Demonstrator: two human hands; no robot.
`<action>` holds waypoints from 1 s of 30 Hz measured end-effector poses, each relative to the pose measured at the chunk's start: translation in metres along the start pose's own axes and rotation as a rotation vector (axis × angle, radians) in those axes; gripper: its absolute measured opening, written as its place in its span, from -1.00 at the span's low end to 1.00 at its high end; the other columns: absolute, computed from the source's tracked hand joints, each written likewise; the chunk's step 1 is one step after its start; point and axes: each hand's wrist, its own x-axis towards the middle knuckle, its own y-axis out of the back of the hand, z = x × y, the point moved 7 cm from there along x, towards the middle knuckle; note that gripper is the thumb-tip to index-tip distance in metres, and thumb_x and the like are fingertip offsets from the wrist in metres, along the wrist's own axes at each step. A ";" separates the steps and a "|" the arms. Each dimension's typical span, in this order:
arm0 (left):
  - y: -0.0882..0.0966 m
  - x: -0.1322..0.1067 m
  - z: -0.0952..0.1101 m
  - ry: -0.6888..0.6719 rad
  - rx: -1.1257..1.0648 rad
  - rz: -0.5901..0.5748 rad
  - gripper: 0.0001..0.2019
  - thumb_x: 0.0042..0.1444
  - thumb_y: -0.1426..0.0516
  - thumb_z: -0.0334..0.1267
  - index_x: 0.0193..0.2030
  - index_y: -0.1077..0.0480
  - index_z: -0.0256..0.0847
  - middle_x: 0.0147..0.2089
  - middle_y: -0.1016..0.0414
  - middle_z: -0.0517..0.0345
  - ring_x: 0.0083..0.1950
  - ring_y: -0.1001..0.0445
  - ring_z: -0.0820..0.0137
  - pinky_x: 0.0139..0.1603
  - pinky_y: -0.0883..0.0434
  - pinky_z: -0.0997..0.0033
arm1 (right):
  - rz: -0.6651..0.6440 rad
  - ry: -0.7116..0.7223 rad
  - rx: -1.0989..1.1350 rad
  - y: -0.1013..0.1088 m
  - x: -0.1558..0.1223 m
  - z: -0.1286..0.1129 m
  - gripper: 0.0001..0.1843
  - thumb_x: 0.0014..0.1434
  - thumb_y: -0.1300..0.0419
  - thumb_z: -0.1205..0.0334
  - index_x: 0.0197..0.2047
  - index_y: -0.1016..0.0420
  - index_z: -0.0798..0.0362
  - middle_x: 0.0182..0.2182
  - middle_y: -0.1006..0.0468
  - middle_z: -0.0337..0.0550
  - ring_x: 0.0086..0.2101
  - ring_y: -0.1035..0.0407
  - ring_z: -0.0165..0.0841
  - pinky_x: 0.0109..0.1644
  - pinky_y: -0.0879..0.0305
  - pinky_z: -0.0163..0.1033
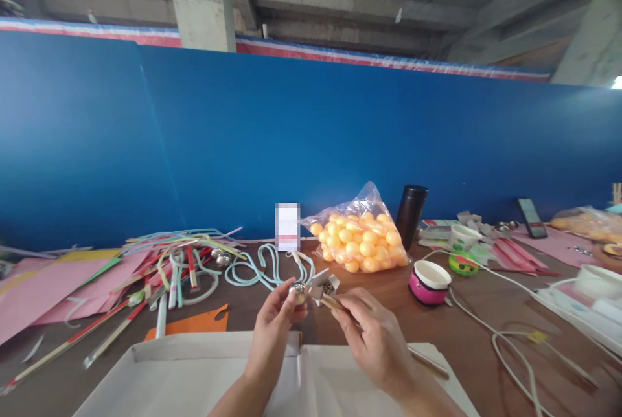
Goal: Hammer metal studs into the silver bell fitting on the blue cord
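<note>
My left hand (275, 326) is raised above an open white cardboard box (160, 378), its fingertips pinched on a small shiny silver ball (297, 289). Close to its right, my right hand (372, 333) pinches a thin wooden stick (331, 302) whose tip points at the ball. A small white and grey paper piece (324, 284) sits at the stick's end, touching the ball. Both hands are closed on what they hold.
On the brown table (476, 346) lie a bag of orange balls (359, 242), a black cup (411, 214), a pink pot (429, 281), light blue cord (262, 268), coloured straws and sticks (179, 261), pink paper (48, 291), white cables (510, 339). A blue wall (311, 138) stands behind.
</note>
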 end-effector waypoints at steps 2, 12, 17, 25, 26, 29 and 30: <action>0.002 0.001 0.000 0.012 -0.051 0.011 -0.52 -0.09 -0.27 -0.09 -0.01 -0.43 -0.24 -0.21 -0.56 0.02 -0.34 -0.50 0.43 -0.25 -0.45 0.42 | 0.003 -0.014 -0.017 0.005 0.002 0.003 -0.80 0.26 -0.01 0.26 -0.12 -0.43 0.00 -0.29 -0.49 -0.11 -0.27 -0.41 -0.34 -0.18 -0.31 -0.31; 0.013 0.009 0.011 -0.049 -0.054 0.125 -0.47 -0.12 -0.29 -0.07 -0.01 -0.41 -0.29 -0.24 -0.55 0.01 -0.34 -0.52 0.38 -0.29 -0.47 0.40 | -0.318 -0.082 -0.195 -0.011 -0.004 0.036 -0.99 0.07 -0.20 0.26 -0.37 -0.45 -0.04 -0.40 -0.47 -0.24 -0.40 -0.41 -0.34 -0.35 -0.24 -0.33; 0.013 0.010 0.010 -0.103 0.034 0.091 -0.49 -0.03 -0.22 -0.04 0.03 -0.36 -0.26 -0.16 -0.52 -0.01 -0.29 -0.51 0.34 -0.25 -0.48 0.34 | -0.386 -0.136 -0.156 -0.018 -0.013 0.042 -0.89 -0.01 -0.22 0.34 -0.37 -0.47 -0.05 -0.40 -0.51 -0.27 -0.37 -0.43 -0.34 -0.35 -0.23 -0.34; 0.008 0.012 0.016 -0.159 0.139 0.095 -0.47 -0.12 -0.26 0.02 -0.03 -0.41 -0.24 -0.30 -0.55 0.03 -0.38 -0.49 0.31 -0.32 -0.44 0.36 | -0.176 -0.089 -0.122 -0.010 0.038 0.029 -0.78 0.20 -0.02 0.33 -0.25 -0.49 -0.06 -0.32 -0.52 -0.24 -0.34 -0.43 -0.39 -0.24 -0.29 -0.32; 0.008 0.012 0.016 -0.161 0.153 0.103 -0.46 -0.13 -0.25 0.03 -0.03 -0.41 -0.23 -0.30 -0.55 0.03 -0.37 -0.49 0.30 -0.32 -0.44 0.35 | -0.183 -0.042 -0.150 -0.016 0.052 0.024 -0.76 0.19 -0.02 0.34 -0.24 -0.50 -0.06 -0.32 -0.52 -0.24 -0.34 -0.43 -0.40 -0.24 -0.29 -0.33; 0.008 0.015 0.013 -0.186 0.145 0.117 -0.47 -0.11 -0.22 0.07 -0.04 -0.40 -0.21 -0.28 -0.55 0.01 -0.36 -0.48 0.30 -0.34 -0.43 0.36 | -0.284 0.040 -0.321 -0.043 0.093 0.016 -0.75 0.18 -0.01 0.34 -0.19 -0.49 -0.07 -0.21 -0.52 -0.24 -0.26 -0.43 -0.39 -0.21 -0.29 -0.33; 0.007 0.016 0.011 -0.198 0.148 0.117 -0.48 -0.10 -0.22 0.07 -0.04 -0.41 -0.20 -0.27 -0.55 0.01 -0.37 -0.47 0.30 -0.35 -0.43 0.36 | -0.298 0.046 -0.344 -0.052 0.105 0.017 -0.74 0.18 -0.01 0.34 -0.18 -0.49 -0.06 -0.16 -0.51 -0.24 -0.25 -0.44 -0.38 -0.21 -0.29 -0.32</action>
